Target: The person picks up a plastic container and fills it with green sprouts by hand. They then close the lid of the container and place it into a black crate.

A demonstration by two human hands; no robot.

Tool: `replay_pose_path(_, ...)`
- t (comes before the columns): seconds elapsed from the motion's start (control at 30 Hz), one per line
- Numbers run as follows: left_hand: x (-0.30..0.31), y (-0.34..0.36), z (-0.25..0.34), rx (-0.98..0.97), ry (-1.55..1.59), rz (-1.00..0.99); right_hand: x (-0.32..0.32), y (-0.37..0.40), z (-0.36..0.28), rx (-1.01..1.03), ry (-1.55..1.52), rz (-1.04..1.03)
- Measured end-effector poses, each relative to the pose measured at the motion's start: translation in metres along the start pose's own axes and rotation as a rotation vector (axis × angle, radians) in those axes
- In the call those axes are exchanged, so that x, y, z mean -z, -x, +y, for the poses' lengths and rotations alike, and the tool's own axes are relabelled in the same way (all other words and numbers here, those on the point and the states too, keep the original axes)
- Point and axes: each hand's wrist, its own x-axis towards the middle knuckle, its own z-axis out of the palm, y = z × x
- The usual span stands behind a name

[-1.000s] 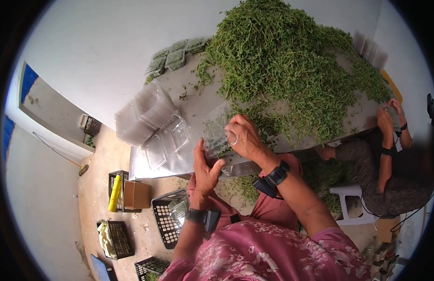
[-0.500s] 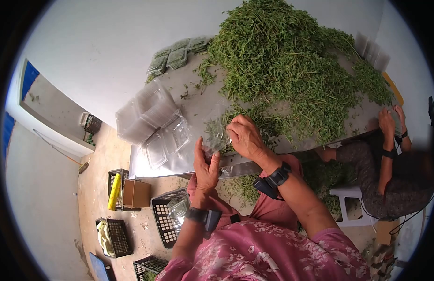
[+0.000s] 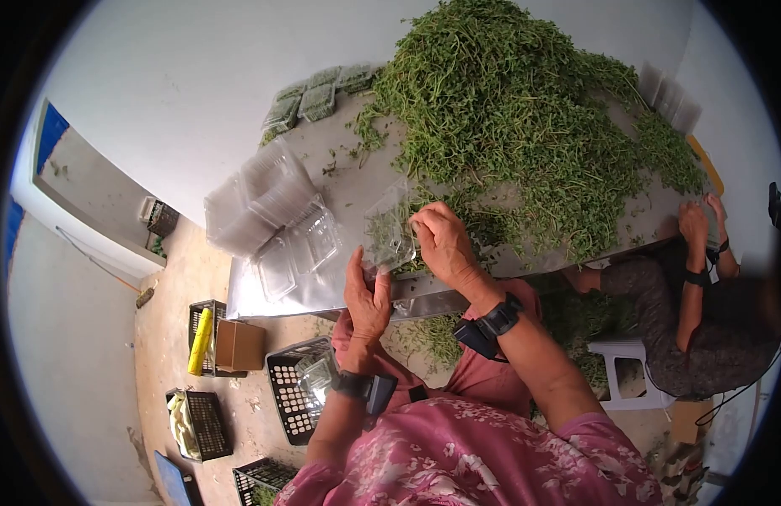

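So: 1 clear box [image 3: 389, 232] of herbs | left hand [image 3: 367, 299] grip pinches its lower edge, right hand [image 3: 444, 244] grip pinches its side | 1 herb pile [image 3: 525, 126] | 4 floor crates [image 3: 293, 392]

Right hand [image 3: 445, 244] covers the 3 o'clock edge of the clamshell [image 3: 389, 232]. Co-worker [image 3: 711, 329] at 3 o'clock: blurred, partly cut off.

Left hand [image 3: 367, 297] raised, fingers upright, grip closed; right hand [image 3: 444, 244] curled just beside it, grip pinched.

Metal table [image 3: 350, 196] carries a big herb heap [image 3: 525, 110], empty clear clamshells [image 3: 271, 201] and filled packs [image 3: 316, 101]
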Motion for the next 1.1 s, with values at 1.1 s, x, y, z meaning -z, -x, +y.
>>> replay_pose_path(1.1,-0.008,0.004,-0.012,-0.093,-0.087,0.052,0.011,-0.005,-0.002,-0.193,-0.222,-0.2)
